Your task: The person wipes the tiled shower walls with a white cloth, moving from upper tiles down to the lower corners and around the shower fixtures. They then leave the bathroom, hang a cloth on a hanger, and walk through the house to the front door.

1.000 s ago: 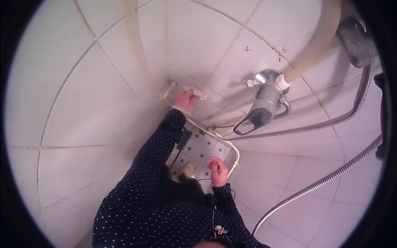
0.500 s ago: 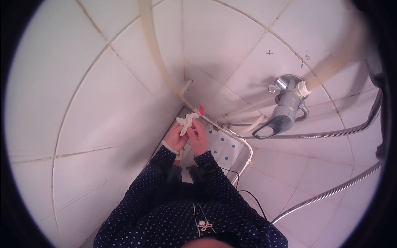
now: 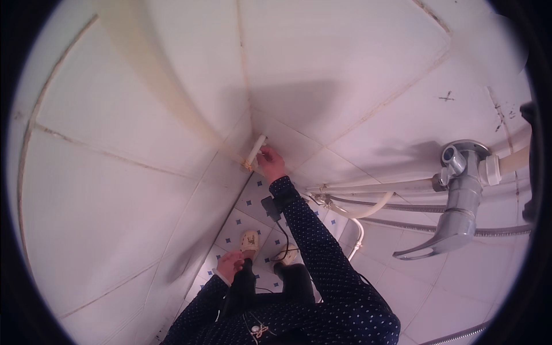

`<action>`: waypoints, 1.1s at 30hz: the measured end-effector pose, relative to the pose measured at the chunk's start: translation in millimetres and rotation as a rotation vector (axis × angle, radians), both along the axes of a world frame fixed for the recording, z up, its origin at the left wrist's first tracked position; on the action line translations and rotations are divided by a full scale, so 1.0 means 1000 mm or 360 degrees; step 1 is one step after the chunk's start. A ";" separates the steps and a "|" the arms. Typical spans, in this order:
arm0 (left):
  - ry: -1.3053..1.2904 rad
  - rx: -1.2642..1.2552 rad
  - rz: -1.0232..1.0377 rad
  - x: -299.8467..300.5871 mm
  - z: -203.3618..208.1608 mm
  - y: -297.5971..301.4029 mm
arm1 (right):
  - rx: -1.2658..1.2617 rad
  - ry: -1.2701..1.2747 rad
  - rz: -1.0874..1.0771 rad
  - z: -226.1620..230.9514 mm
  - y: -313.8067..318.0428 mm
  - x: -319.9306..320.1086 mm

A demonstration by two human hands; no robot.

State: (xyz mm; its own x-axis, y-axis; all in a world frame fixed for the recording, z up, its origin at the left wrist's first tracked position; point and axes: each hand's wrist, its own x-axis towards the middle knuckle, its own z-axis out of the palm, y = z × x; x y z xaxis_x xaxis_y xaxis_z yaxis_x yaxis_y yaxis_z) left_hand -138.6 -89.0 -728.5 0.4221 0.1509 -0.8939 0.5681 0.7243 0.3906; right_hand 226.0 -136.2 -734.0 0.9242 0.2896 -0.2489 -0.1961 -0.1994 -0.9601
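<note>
My right hand (image 3: 270, 163) reaches up into the wall corner, its fingers curled at a short white pipe (image 3: 257, 148). Part of that grip is hidden behind the hand. A pale yellow pipe (image 3: 172, 100) comes down the left wall and meets the white one at a yellowish joint (image 3: 247, 165). Lower down, beside the left wall, my left hand (image 3: 230, 265) is held with fingers bent together. What it holds, if anything, is too small to make out. The white cloth cannot be seen in either hand.
A chrome mixer tap (image 3: 460, 201) juts from the right wall, with metal hoses (image 3: 402, 226) and a white pipe (image 3: 359, 233) below. A dark box with a cable (image 3: 272, 208) shows beneath my right forearm. My light clogs (image 3: 249, 240) stand on blue-dotted floor tiles.
My hands have parted: the right one has gone up to the corner pipe, the left down toward my body. The crumpled white cloth between them is out of sight. My view has shifted.
</note>
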 end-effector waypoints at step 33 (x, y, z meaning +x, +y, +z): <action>0.0116 0.0107 -0.0129 -0.045 -0.028 0.028 | 0.0545 0.0426 -0.0253 -0.014 0.040 0.008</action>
